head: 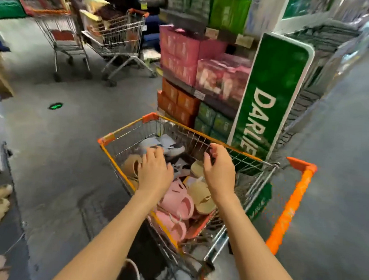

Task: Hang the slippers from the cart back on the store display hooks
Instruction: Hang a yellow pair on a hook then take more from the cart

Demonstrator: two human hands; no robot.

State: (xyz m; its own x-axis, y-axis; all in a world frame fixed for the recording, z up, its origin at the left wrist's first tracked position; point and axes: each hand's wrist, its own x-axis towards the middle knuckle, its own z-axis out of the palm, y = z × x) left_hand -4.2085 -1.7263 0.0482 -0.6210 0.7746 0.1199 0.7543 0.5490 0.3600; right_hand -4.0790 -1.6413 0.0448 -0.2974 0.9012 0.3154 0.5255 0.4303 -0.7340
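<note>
Pink and tan slippers [181, 202] lie jumbled in the cart [122, 135] at lower centre. Left hand [154, 170] and right hand [218, 169] hover over them, fingers loosely curled, each grip empty. Tangled pairs could snag, dropping one. No display hooks clearly visible.

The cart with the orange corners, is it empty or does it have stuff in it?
It has stuff in it. The cart holds a jumble of slippers: pink slippers, beige slippers and grey ones farther in.
</note>
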